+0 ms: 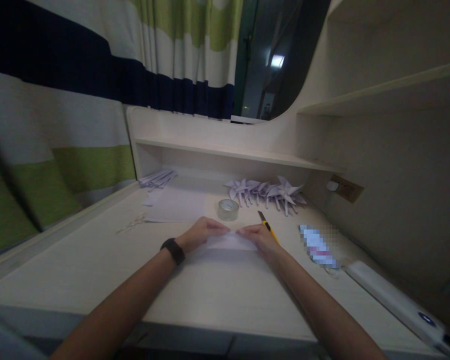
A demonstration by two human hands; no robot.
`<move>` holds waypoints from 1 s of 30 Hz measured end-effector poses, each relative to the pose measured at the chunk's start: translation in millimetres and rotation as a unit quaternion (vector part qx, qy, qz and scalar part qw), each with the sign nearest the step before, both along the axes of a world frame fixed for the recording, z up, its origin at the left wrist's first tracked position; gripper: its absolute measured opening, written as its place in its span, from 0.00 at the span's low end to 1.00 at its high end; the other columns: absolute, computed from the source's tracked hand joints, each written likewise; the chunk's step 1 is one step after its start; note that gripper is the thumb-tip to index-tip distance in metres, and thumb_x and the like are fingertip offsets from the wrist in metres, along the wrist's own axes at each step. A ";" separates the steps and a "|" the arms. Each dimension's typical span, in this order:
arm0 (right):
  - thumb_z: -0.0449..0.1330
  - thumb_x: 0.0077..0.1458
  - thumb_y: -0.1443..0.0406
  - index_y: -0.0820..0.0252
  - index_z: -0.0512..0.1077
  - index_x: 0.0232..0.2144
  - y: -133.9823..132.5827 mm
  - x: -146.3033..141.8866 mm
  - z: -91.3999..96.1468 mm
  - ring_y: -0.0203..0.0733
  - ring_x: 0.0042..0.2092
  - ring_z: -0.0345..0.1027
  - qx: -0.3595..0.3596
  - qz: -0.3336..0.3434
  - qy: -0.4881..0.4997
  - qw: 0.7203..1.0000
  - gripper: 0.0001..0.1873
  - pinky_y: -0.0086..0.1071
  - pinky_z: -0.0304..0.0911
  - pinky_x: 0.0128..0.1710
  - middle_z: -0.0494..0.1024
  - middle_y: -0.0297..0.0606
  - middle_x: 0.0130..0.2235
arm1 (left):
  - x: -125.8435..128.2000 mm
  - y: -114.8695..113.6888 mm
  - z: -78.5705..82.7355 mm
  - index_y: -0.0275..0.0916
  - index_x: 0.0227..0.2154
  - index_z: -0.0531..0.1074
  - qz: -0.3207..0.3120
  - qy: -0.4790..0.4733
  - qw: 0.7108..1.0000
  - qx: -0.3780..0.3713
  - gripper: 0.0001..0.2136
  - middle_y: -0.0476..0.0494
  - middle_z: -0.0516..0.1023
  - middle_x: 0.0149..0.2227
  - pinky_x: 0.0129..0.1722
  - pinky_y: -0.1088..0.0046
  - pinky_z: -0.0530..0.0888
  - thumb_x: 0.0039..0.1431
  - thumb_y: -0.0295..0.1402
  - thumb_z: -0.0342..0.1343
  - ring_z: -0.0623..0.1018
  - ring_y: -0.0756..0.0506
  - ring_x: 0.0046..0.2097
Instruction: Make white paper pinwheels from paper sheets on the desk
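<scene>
A white sheet of paper (230, 242) lies on the desk between my hands. Its far edge is pinched by the fingers of my left hand (202, 232), which has a dark band on the wrist. My right hand (260, 237) grips the same edge from the other side, the fingertips of both hands close together. Just beyond them stands a roll of clear tape (228, 210). A yellow utility knife (269, 226) with its blade out lies beside my right hand, partly hidden by it.
Several white paper pinwheels (264, 192) lie at the back. Flat paper sheets (178, 202) and rolled paper sticks (157, 179) are at the back left, near small scraps (133, 223). A phone (318, 246) and a long white device (393, 300) lie to the right.
</scene>
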State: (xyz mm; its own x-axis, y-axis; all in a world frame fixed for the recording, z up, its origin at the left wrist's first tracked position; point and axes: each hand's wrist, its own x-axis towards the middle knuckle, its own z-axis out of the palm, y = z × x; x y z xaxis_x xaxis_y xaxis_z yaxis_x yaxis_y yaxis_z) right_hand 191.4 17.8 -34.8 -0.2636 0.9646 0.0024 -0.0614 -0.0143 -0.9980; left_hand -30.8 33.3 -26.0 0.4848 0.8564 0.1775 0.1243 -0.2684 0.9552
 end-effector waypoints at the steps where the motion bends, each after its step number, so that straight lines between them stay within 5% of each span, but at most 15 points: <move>1: 0.71 0.37 0.57 0.65 0.80 0.28 0.0 -0.9 -0.5 0.36 0.26 0.67 0.006 -0.007 -0.010 1.000 0.17 0.30 0.58 0.27 0.79 0.40 0.26 | 0.5 -0.3 0.0 0.35 0.32 0.80 0.005 0.008 1.000 0.010 0.13 0.41 0.81 0.30 0.31 0.72 0.68 0.50 0.39 0.60 0.75 0.46 0.30; 9: 0.71 0.37 0.57 0.62 0.79 0.36 5.6 0.4 -6.1 0.39 0.30 0.69 0.058 -0.025 -0.058 0.996 0.23 0.31 0.61 0.32 0.80 0.41 0.32 | 3.5 -2.6 5.0 0.34 0.37 0.79 0.038 0.051 0.996 0.057 0.16 0.39 0.81 0.38 0.40 0.68 0.69 0.49 0.40 0.61 0.77 0.42 0.39; 17: 0.70 0.37 0.57 0.64 0.80 0.32 10.9 4.9 -11.0 0.38 0.28 0.69 0.062 -0.013 -0.068 0.996 0.20 0.31 0.61 0.30 0.80 0.41 0.30 | 1.7 -0.6 3.0 0.32 0.36 0.79 0.021 0.056 0.997 0.049 0.16 0.38 0.81 0.36 0.35 0.71 0.69 0.48 0.40 0.62 0.76 0.43 0.36; 22: 0.69 0.38 0.55 0.63 0.80 0.33 11.3 6.8 -9.6 0.38 0.27 0.68 0.065 -0.016 -0.093 0.993 0.21 0.31 0.60 0.28 0.80 0.41 0.30 | 2.9 -3.7 0.1 0.30 0.29 0.78 -0.013 0.027 1.000 -0.004 0.20 0.45 0.77 0.24 0.24 0.76 0.62 0.54 0.46 0.56 0.70 0.49 0.25; 30: 0.69 0.40 0.57 0.62 0.80 0.35 8.6 4.1 -9.7 0.42 0.34 0.70 0.100 -0.012 -0.090 0.991 0.19 0.34 0.61 0.36 0.81 0.43 0.36 | 2.5 -7.4 2.5 0.31 0.29 0.78 -0.020 0.008 1.000 0.009 0.18 0.42 0.78 0.28 0.30 0.73 0.67 0.54 0.45 0.57 0.73 0.47 0.30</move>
State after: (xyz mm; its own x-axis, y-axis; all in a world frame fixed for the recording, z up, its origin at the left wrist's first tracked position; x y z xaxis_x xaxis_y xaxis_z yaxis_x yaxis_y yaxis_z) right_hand 195.5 26.4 -44.5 -0.2532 0.9560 0.1482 0.1206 0.1832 -0.9756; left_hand -28.3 25.8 -23.5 0.5217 0.8331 0.1839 0.1292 -0.2902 0.9482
